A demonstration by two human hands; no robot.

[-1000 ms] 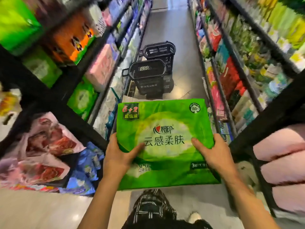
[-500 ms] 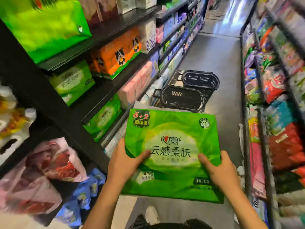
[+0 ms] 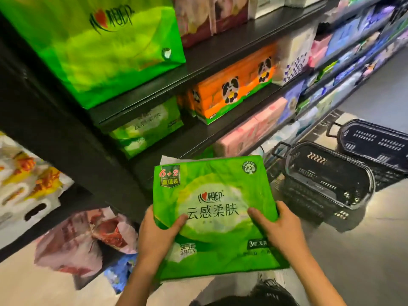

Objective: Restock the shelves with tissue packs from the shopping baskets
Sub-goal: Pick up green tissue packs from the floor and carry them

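Hands are seen low in the centre of the frame, set apart, each clamped on one side of a green tissue pack. The left hand is wrapped round the pack's left edge with the thumb laid on its printed face; the right hand is curled over the right edge in the same way. The pack is held flat, face up, in front of the black shelves (its lower corners are hidden behind the wrists). To the right of it, two dark shopping baskets are stood on the floor, one behind the other. Further off, on the shelves at centre frame, a matching green pack and orange panda packs are stocked, and a large green bag is seen at upper left.
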